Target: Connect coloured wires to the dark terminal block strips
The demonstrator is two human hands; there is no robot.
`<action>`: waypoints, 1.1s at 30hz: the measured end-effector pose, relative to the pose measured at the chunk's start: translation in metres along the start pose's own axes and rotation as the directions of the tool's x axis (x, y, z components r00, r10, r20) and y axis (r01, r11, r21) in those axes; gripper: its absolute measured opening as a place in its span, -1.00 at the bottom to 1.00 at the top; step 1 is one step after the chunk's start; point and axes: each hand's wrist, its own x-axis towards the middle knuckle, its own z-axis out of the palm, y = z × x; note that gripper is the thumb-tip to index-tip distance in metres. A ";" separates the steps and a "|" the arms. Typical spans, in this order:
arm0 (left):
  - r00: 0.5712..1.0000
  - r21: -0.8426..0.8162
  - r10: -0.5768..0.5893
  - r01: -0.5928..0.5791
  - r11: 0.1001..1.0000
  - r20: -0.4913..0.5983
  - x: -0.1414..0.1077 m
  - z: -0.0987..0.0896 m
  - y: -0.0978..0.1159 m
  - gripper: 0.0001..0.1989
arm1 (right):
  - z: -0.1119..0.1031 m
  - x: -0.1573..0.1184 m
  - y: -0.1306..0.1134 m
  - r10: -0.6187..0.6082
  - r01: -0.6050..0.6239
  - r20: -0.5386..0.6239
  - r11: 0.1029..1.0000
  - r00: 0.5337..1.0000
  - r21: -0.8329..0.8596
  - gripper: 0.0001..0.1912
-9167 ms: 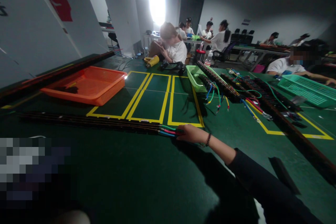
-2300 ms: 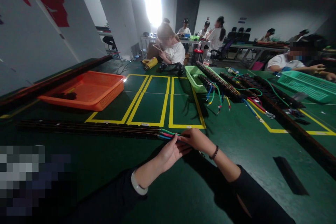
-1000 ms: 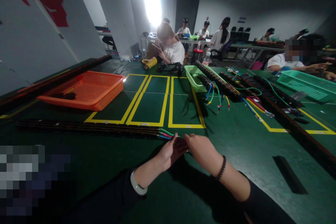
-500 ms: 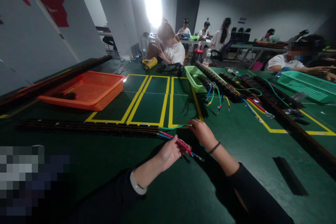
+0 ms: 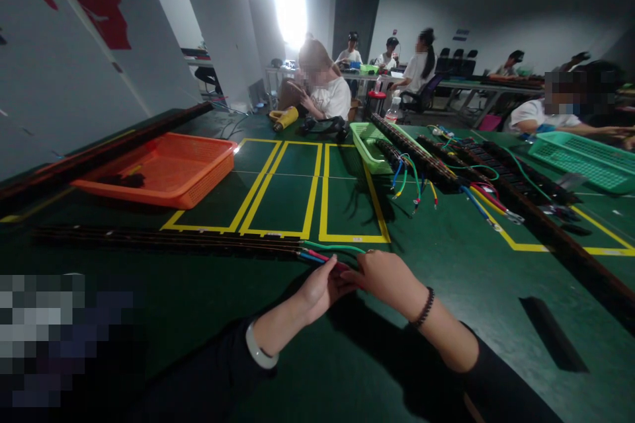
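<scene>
**Left hand (image 5: pixel 317 294) and right hand (image 5: pixel 391 281) met at the loose wire ends**

The long dark strips (image 5: pixel 173 238) lay side by side on the near part of the tabletop (image 5: pixel 233 350), their wires leading toward the person's right. Resting flat, they probably needed no hand to steady them, which left both hands for the wires.

The left hand was partly curled, palm turned up and thumb on top, around the red wire (image 5: pixel 318 256) and the blue wire (image 5: pixel 308 258). That cradle seemed to keep the pair together and raised enough for fingers to get around them. The right hand was narrow, bent down from above, with the green wire (image 5: pixel 332 246) running into its fingers in a shallow arc apart from the other two, likely so it could be handled by itself. Its fingertips also met the red wire beside the left hand, but whether they gripped it could not be told; the wire tips were hidden.

Farther off, another bundle (image 5: pixel 419 155) leaned over the light green basket (image 5: pixel 364 145), its wires hanging past the rim, perhaps to keep them accessible. The orange basket (image 5: pixel 208 175) sat beyond the strips, to the left.
</scene>
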 end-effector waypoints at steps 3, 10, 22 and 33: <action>1.000 0.030 -0.001 0.001 1.000 -0.018 0.000 0.000 -0.001 -0.68 | 0.003 -0.004 -0.005 0.013 -0.009 0.095 0.999 0.995 -0.041 -0.56; 0.996 0.043 0.084 -0.084 0.996 -0.016 0.006 -0.005 -0.007 -0.71 | -0.003 -0.004 -0.010 -0.003 0.009 0.054 0.994 0.999 -0.112 -0.63; 0.996 0.131 0.093 -0.093 0.987 0.008 0.001 0.000 -0.002 -0.65 | 0.004 0.011 0.009 0.092 -0.100 -0.119 0.993 0.989 -0.067 -0.68; 0.990 0.114 0.137 -0.134 0.984 -0.020 0.001 -0.001 -0.004 -0.70 | 0.025 0.030 0.023 0.151 -0.156 -0.145 0.988 0.978 -0.019 -0.61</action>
